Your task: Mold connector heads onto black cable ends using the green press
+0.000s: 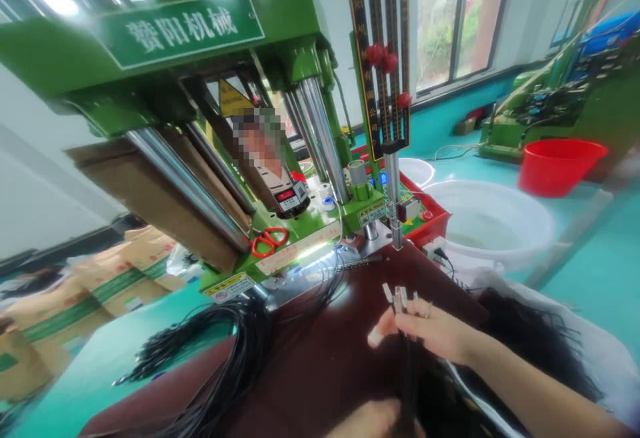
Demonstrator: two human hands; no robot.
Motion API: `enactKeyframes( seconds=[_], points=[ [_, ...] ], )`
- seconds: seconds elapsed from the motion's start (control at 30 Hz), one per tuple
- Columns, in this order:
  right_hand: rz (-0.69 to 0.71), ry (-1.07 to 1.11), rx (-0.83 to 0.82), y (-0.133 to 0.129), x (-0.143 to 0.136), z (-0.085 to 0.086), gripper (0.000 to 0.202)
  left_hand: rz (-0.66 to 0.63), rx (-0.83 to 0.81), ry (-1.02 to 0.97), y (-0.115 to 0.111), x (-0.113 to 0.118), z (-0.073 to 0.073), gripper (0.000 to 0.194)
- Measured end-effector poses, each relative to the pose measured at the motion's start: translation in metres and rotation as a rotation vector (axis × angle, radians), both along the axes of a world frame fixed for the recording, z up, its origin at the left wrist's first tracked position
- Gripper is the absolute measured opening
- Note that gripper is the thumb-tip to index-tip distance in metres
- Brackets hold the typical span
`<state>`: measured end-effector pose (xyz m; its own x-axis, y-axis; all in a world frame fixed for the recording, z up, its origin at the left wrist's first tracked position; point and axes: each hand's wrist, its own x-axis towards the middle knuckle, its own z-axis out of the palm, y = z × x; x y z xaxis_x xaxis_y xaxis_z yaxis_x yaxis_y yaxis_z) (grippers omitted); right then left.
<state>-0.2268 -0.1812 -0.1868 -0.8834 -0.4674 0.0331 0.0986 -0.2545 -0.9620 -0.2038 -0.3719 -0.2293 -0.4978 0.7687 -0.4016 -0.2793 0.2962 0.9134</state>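
While the green machine fills the upper left with its bright steel columns, the brown table stretches out below it, right up against the lit bed, and that's where the work is! Beyond the table's far right corner sits a wide white tub, and past that, on the turquoise floor, a red bucket. Back on the near side, a thick bundle of black cables sweeps over the table's left part, some strands running up to the bed, loose ends spilling out past the left edge.

Now the hands! In comes the right hand over the table's right half, fingers and thumb closed together, and it has a firm pinch on a few dark cables just below their ends. Down at the bottom edge, the left hand is blurred and partly cut off, right by the lower run of those same cables; how far it is closed, or whether it grips them, I cannot tell. Red-handled scissors lie on the machine's lower plate, beside a column. And smallest of all, silvery connectors poke up above the right fingers, fanned slightly apart, pointing towards the machine side!
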Motion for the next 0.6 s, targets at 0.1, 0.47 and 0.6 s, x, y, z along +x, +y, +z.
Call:
enactKeyframes(
  seconds=[0.1,0.47,0.6],
  points=[
    [0.097,0.014,0.136,0.000,0.008,0.000,0.025,0.149,0.241,-0.079,0.028,-0.005,0.017,0.039],
    [0.179,0.352,0.376,0.019,-0.043,0.037,0.035,0.420,0.232,-0.197,0.064,-0.016,0.014,0.035],
    [0.290,0.411,0.590,0.008,-0.045,0.046,0.040,0.498,0.275,-0.228,0.064,-0.023,0.016,0.038]
  ],
)
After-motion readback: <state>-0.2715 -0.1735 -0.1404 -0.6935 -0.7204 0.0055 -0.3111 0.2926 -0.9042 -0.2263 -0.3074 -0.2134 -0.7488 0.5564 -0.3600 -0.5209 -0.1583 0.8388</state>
